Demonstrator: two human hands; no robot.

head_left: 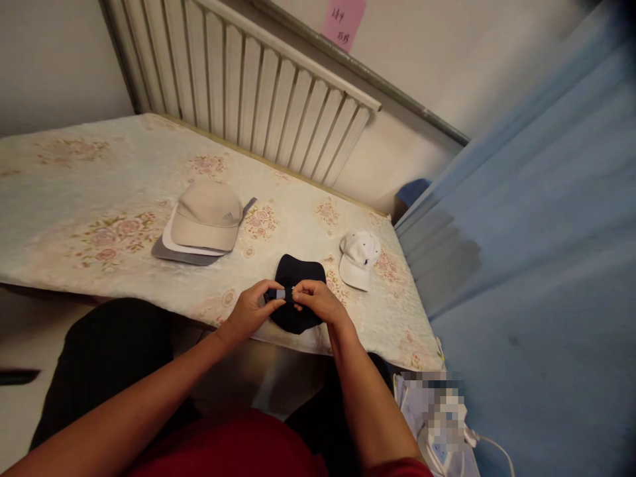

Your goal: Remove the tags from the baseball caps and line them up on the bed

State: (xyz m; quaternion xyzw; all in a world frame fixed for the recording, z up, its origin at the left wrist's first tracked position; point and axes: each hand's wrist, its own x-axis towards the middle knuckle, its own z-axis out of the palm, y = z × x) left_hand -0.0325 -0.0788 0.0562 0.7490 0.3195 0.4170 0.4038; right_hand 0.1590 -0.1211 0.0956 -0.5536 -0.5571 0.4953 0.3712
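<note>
A black cap [301, 268] lies near the front edge of the bed, under both hands. Its back strap [279, 294] stretches between my fingers, with a greyish piece showing on it. My left hand [252, 306] pinches the strap between thumb and fingers from the left. From the right, my right hand [318, 299] pinches the strap's other part, fingertips close to the left ones. Left of the hands sits a stack of caps, a beige cap [206, 212] on top of a white and a grey one. A small white cap [360, 255] rests to the right.
The caps lie on a flowered bed cover [124, 192]. A white radiator [248, 86] stands along the far wall below a pipe. A blue curtain [521, 265] hangs on the right. White items with a cord [497, 444] lie at the lower right.
</note>
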